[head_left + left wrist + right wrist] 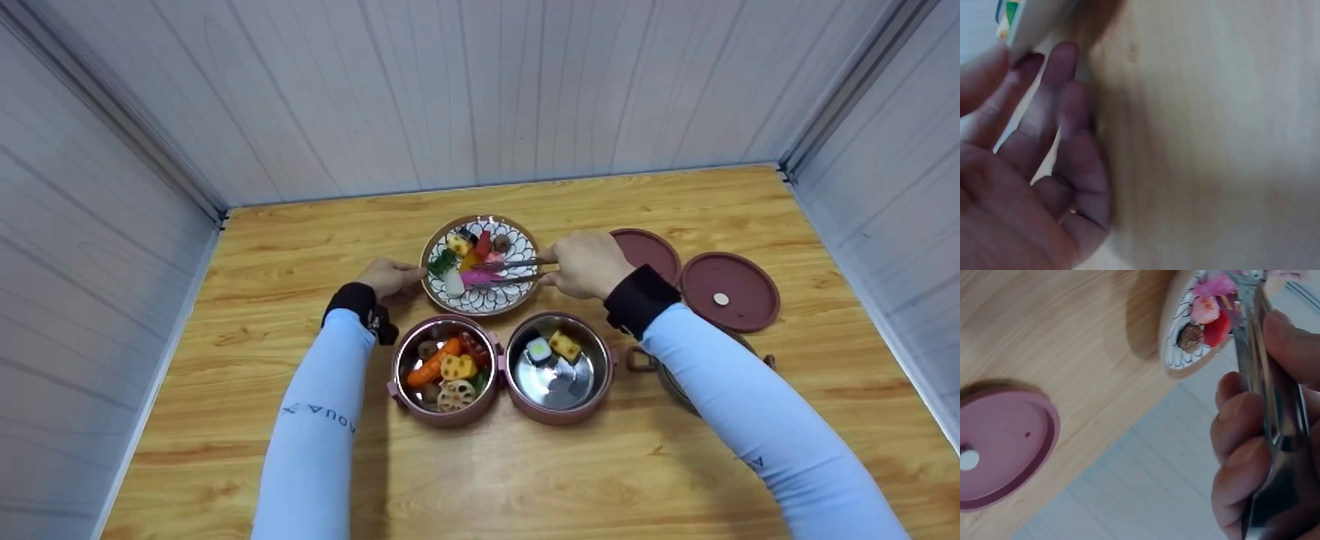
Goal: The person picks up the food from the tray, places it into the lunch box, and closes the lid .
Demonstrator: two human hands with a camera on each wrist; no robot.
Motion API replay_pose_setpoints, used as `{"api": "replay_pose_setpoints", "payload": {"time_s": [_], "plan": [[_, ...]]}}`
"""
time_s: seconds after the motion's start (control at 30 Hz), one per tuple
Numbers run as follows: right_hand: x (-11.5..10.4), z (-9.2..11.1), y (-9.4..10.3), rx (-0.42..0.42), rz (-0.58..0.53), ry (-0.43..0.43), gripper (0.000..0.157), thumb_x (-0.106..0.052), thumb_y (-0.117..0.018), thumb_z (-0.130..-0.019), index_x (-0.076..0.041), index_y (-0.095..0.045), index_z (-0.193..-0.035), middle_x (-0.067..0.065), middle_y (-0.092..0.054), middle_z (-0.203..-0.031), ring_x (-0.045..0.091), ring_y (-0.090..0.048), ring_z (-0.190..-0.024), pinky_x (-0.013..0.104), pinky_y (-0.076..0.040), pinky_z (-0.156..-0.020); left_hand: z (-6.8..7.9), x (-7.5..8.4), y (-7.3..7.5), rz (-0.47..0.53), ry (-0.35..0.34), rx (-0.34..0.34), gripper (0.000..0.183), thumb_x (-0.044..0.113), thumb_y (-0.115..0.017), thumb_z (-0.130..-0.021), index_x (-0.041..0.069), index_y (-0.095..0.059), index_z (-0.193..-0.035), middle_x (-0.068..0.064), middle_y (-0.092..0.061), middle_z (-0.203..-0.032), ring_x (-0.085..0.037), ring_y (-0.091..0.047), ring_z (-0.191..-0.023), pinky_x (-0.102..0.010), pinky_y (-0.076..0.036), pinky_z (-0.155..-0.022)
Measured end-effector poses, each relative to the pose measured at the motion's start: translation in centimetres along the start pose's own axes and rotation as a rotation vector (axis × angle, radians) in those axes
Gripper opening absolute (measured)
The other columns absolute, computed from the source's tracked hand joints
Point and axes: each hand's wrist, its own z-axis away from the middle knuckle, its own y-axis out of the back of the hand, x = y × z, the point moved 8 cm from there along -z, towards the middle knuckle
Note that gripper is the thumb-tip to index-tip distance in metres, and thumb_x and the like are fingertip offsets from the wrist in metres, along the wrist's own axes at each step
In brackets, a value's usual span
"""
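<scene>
My left hand [386,277] pinches the left rim of a patterned round plate [487,304] between thumb and forefinger. In the left wrist view, the plate's edge [1039,25] looks tilted. Metal tongs [1266,377] are gripped in my right hand [589,264]. Their tips reach over the plate to a bright pink food piece [476,277]; whether they clasp it I cannot tell. Around it lie a white piece [454,283], a green piece [442,261], a red piece [484,244] and a brown ball [1190,338].
Nearer me stand two pink-walled steel pots. The left pot [450,421] holds a carrot [435,364], a lotus root slice [455,395] and other pieces. In the right pot [559,418] are a sushi roll [538,349] and a yellow piece [565,345]. Two dark red lids [731,285] lie rightward.
</scene>
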Motion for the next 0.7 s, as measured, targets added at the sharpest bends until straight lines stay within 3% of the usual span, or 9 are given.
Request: {"api": "replay_pose_setpoints", "payload": {"time_s": [0.13,0.37,0.53,0.6,0.7], "plan": [[0.5,0.8,-0.2,-0.01,-0.03,-0.049,0.043,-0.04,-0.071,-0.091,-0.021,-0.067,-0.129,0.011,-0.065,-0.128,0.032,-0.065,-0.094,0.045,-0.051,-0.07,-0.3,-0.2,-0.6,-0.036,-0.022,-0.022,0.047,0.031,-0.057,-0.102,0.004,-0.055,-0.14,-0.015,-0.068,-0.114,-0.026,-0.063,-0.105,-0.035,-0.049,-0.094],[1.9,2.9,0.3,0.064,-0.098,-0.127,0.037,-0.044,-0.071,-0.09,-0.025,-0.073,-0.121,0.009,-0.071,-0.105,0.027,-0.062,-0.08,0.044,-0.048,-0.065,-0.5,0.0,-1.0,-0.044,-0.027,-0.024,0.048,0.033,-0.057,-0.102,0.005,-0.055,-0.141,-0.013,-0.065,-0.116,-0.023,-0.06,-0.105,-0.034,-0.047,-0.094],[3.5,5.7,1.0,0.138,-0.209,-0.191,0.046,-0.045,-0.069,-0.091,-0.024,-0.066,-0.132,0.015,-0.068,-0.116,0.031,-0.061,-0.09,0.044,-0.046,-0.066,-0.5,-0.2,-1.2,-0.054,-0.037,-0.039,0.05,0.034,-0.057,-0.101,0.007,-0.053,-0.143,-0.012,-0.061,-0.121,-0.021,-0.057,-0.105,-0.031,-0.047,-0.091],[4.1,7.4,1.3,0.176,-0.25,-0.203,0.048,-0.047,-0.069,-0.091,-0.024,-0.065,-0.133,0.015,-0.068,-0.117,0.029,-0.06,-0.082,0.042,-0.043,-0.062,-0.4,-0.2,-1.2,-0.048,-0.04,-0.035,0.05,0.034,-0.059,-0.101,0.007,-0.053,-0.143,-0.011,-0.062,-0.12,-0.02,-0.057,-0.103,-0.029,-0.047,-0.089],[4.6,10.3,1.6,0.239,-0.305,-0.185,0.047,-0.046,-0.068,-0.092,-0.022,-0.065,-0.133,0.015,-0.07,-0.098,0.023,-0.048,-0.06,0.036,-0.036,-0.051,-0.2,-0.2,-1.2,-0.064,-0.045,-0.02,0.051,0.036,-0.06,-0.1,0.008,-0.055,-0.142,-0.008,-0.064,-0.114,-0.018,-0.059,-0.097,-0.028,-0.047,-0.085]]}}
